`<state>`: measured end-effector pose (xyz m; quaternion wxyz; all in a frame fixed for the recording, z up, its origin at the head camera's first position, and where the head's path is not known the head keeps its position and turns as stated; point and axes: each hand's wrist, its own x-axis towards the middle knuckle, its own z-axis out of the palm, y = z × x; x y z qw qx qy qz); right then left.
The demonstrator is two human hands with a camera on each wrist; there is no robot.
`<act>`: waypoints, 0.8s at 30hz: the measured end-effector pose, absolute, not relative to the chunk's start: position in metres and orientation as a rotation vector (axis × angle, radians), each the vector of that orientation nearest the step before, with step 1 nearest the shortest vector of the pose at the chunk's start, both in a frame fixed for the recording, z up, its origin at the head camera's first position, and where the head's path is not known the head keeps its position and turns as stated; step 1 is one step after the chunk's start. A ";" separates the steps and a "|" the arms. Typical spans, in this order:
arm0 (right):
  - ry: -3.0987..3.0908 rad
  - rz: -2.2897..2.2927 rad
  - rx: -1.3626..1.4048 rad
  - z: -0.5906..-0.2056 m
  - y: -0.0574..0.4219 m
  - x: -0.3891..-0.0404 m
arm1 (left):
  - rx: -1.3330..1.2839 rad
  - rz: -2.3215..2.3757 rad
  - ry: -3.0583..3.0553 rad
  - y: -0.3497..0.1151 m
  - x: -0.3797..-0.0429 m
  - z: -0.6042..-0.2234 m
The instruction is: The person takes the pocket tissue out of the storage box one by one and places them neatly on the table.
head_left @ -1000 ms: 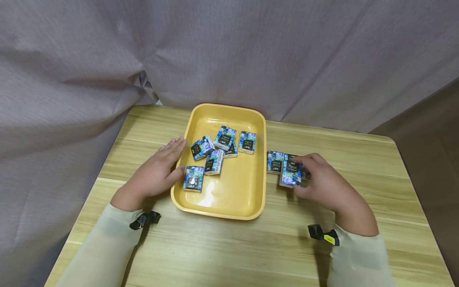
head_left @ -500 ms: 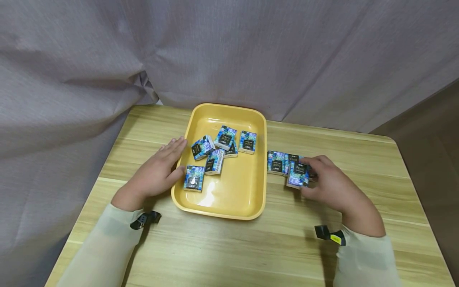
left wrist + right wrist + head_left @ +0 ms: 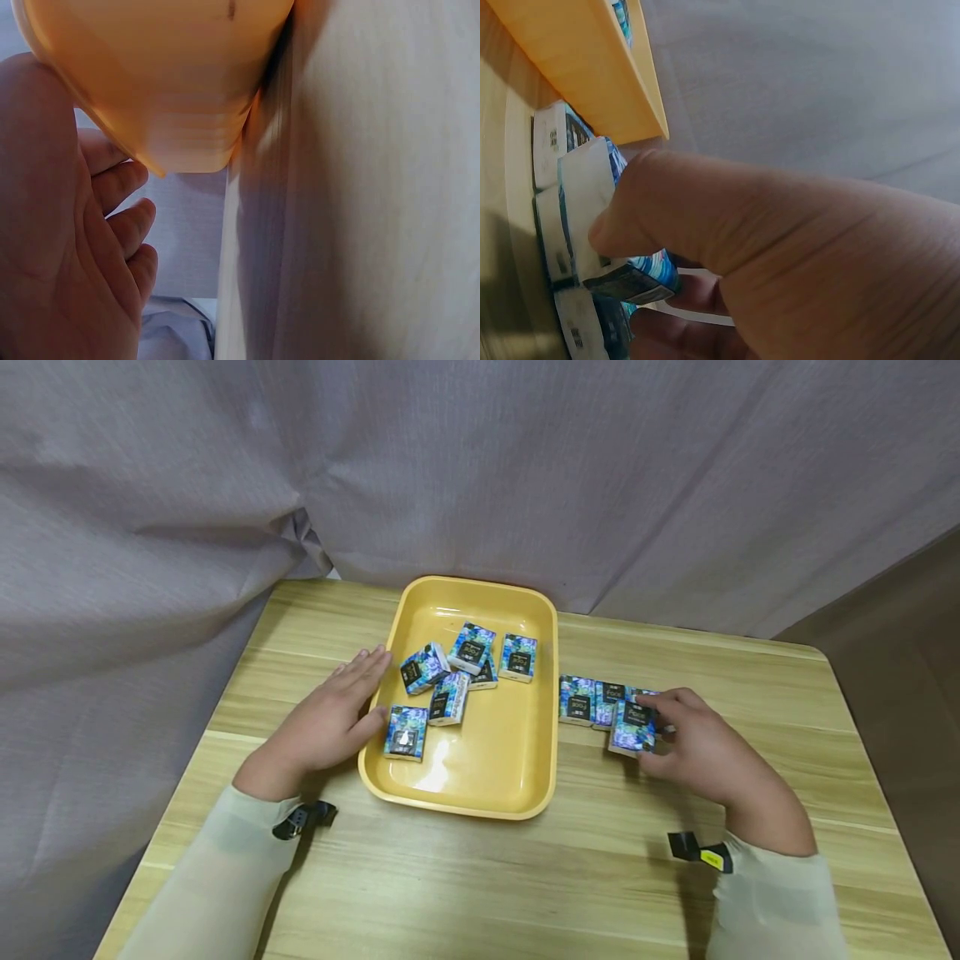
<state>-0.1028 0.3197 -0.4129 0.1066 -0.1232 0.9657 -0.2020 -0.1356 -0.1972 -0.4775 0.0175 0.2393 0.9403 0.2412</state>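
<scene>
My right hand (image 3: 693,747) pinches a small tissue pack (image 3: 632,727) with a blue floral print and black label, thumb on the near end and fingers at the far end. In the right wrist view this held pack (image 3: 585,187) overlaps a row of similar packs on the table. The row's left pack (image 3: 577,700) lies against the yellow tray (image 3: 457,811), with a middle pack (image 3: 606,697) beside it and a third partly hidden by my fingers. My left hand (image 3: 318,722) rests on the tray's left rim, fingers extended; the left wrist view shows the fingers along the tray's outer side.
Several matching tissue packs lie loosely in the tray, among them a lone pack (image 3: 518,657) at its right and another pack (image 3: 405,732) at its front left. The wooden table (image 3: 480,885) meets a grey curtain (image 3: 480,468) at the back.
My right hand has moved to the right with the held tissue pack, uncovering more of the middle pack in the row. My left hand and the tray stay nearly still.
</scene>
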 end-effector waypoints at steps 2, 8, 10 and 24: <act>2.845 -0.598 -0.361 -0.413 0.323 -0.103 | 0.748 0.750 2.923 -0.197 -0.136 -0.477; 2.835 -0.619 -0.355 -0.414 0.332 -0.102 | 0.751 0.752 2.922 -0.198 -0.135 -0.478; 2.832 -0.625 -0.350 -0.415 0.336 -0.102 | 0.747 0.753 2.923 -0.198 -0.135 -0.478; 2.873 -0.604 -0.290 -0.428 0.367 -0.106 | 0.753 0.769 2.910 -0.198 -0.136 -0.478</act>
